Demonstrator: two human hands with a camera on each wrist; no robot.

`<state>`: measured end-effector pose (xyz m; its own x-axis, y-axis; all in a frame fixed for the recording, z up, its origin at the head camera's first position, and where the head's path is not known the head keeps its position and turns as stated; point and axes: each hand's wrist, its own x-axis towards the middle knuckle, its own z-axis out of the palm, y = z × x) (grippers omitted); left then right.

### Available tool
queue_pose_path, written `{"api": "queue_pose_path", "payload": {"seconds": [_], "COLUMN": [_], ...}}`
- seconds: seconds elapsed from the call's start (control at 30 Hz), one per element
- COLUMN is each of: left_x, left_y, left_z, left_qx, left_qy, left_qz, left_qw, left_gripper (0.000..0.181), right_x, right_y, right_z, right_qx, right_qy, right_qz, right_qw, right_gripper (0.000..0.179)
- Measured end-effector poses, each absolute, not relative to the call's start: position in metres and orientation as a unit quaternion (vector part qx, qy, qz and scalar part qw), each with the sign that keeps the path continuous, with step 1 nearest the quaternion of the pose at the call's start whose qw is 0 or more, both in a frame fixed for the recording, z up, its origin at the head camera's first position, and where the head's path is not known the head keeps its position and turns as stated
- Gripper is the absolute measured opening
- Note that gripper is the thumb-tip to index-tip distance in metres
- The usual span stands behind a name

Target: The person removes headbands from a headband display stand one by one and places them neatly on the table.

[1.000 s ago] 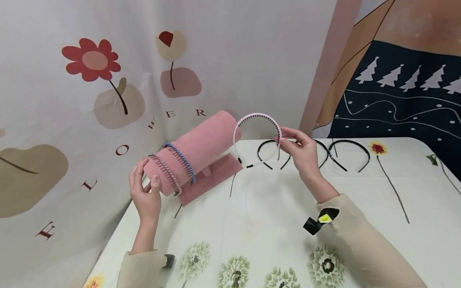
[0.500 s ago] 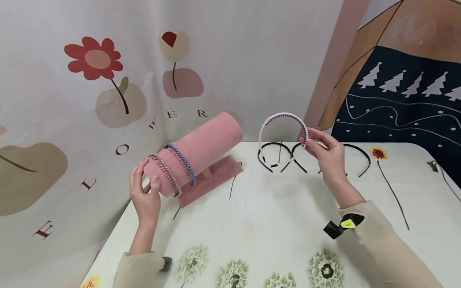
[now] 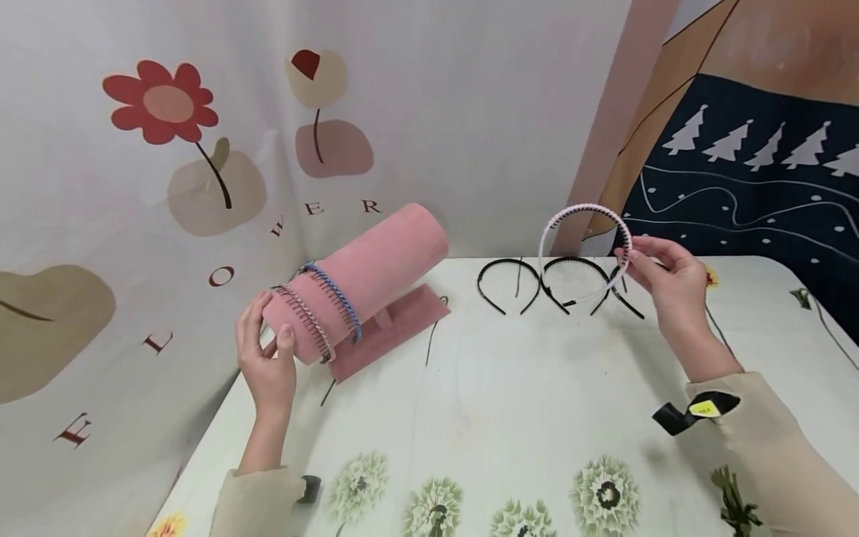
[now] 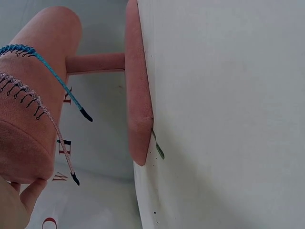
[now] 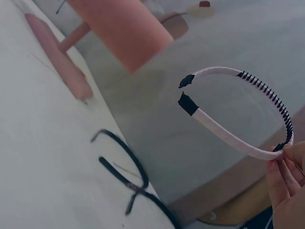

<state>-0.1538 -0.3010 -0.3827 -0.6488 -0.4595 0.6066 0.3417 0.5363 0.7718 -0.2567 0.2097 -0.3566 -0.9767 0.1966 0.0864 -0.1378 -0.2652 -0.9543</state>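
Observation:
My left hand (image 3: 266,373) holds the near end of a pink velvety headband stand (image 3: 385,253), a thick roll on a post and flat base. Round the roll sit a blue braided headband (image 3: 338,298) and, nearer that hand, a pale pink braided headband (image 3: 310,322). Off to the right, my right hand (image 3: 674,291) pinches a whitish-pink headband (image 3: 582,208) by one side, above the table. Its dark-tipped ends point toward the stand in the right wrist view, where comb teeth (image 5: 267,88) show along its inside.
Several black headbands (image 3: 508,261) lie in a row along the table's back edge, partly behind the raised headband and right hand. A hanging cloth (image 3: 470,112) with printed flowers backs the table (image 3: 503,403). The stand's base (image 3: 396,335) rests on the tabletop.
My right hand has carried the whitish-pink headband rightward, away from the end of the roll to in front of the black headbands. The left hand keeps its hold on the stand.

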Motion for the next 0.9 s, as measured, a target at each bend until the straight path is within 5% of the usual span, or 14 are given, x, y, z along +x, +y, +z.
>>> {"api": "queue_pose_path", "payload": {"seconds": [0.9], "left_x": [-0.145], "left_y": [-0.286], "left_z": [-0.366], "left_qx": [0.037], "left_qy": [-0.758], "left_qz": [-0.495], "left_qw": [0.423], "left_gripper": [0.052], "right_x": [-0.27], "right_y": [0.32], "right_z": [-0.37], "right_qx": [-0.154], "right_qy": [-0.543], "right_qz": [0.808], "right_qw": [0.169], "right_gripper": [0.031]}}
